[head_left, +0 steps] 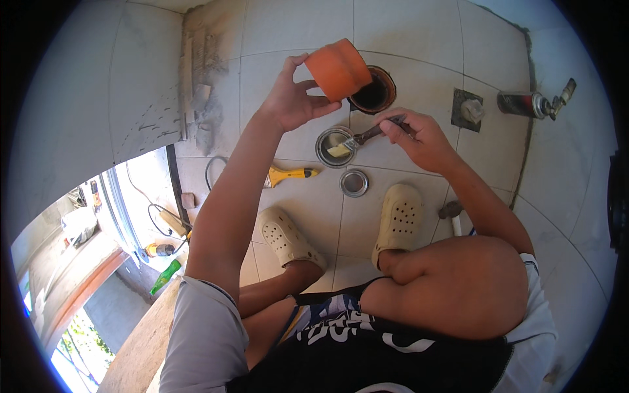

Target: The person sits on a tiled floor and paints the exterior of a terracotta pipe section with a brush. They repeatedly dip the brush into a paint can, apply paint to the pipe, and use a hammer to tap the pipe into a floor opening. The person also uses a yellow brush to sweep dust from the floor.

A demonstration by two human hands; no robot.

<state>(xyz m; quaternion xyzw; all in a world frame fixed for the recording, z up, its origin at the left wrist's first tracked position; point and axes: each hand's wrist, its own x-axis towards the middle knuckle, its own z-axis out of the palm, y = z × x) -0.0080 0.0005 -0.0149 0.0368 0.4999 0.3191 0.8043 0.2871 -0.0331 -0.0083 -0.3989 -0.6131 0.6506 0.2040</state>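
While the tiled floor (pixel 413 39) spreads around the open can (pixel 319 145), beige clogs (pixel 400 216) rest on its near side. Beyond the can and slightly left, the left hand (pixel 295 98) grips an orange pipe piece (pixel 341 65), fingers and thumb spread around it; in view this overlaps a dark round opening (pixel 377 97) beyond the can. Right of the can, the right hand (pixel 419 139) pinches a dark-handled brush (pixel 371 133), its pale bristles at the can's mouth. Left of the can lies a yellow-handled brush (pixel 288 175); just nearer sits a small round metal lid (pixel 354 183).
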